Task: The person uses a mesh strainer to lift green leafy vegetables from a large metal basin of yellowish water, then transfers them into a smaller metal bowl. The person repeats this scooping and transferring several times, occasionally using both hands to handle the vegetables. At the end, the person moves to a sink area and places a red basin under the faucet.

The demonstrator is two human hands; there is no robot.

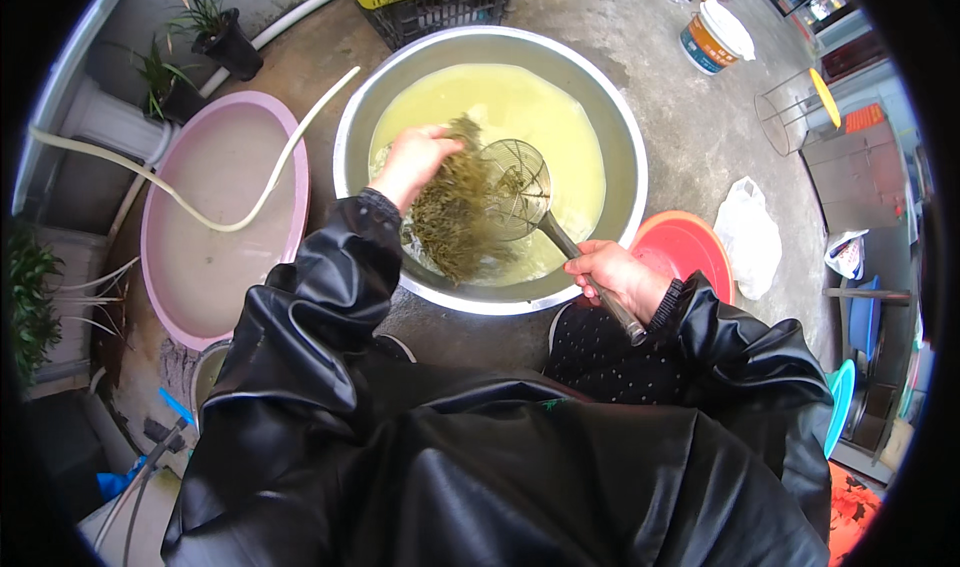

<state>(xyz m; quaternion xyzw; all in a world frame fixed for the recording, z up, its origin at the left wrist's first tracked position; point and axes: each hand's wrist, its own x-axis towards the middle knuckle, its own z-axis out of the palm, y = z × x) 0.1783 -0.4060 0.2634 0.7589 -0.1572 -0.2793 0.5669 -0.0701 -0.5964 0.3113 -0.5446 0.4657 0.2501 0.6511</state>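
A wide metal basin [628,154] holding cloudy yellow-green liquid [547,101] stands on the floor before me. Over the liquid my left hand [418,158] grips a clump of wet, dark olive plant stalks [454,214], which hangs down and blurs at its lower right edge. My right hand [619,274] is closed around the handle of a wire skimmer [517,184]. The skimmer's round head lies right beside the clump, with a few plant scraps on its mesh. How far the clump dips into the liquid I cannot tell.
Left of the basin is a pink tub [217,282] of murky water, with a pale hose [289,162] across it. A red basin [690,244] and white plastic bag [748,237] sit at right. Yellow and black crates [427,23] stand behind; a lidded bucket [712,38] is farther right.
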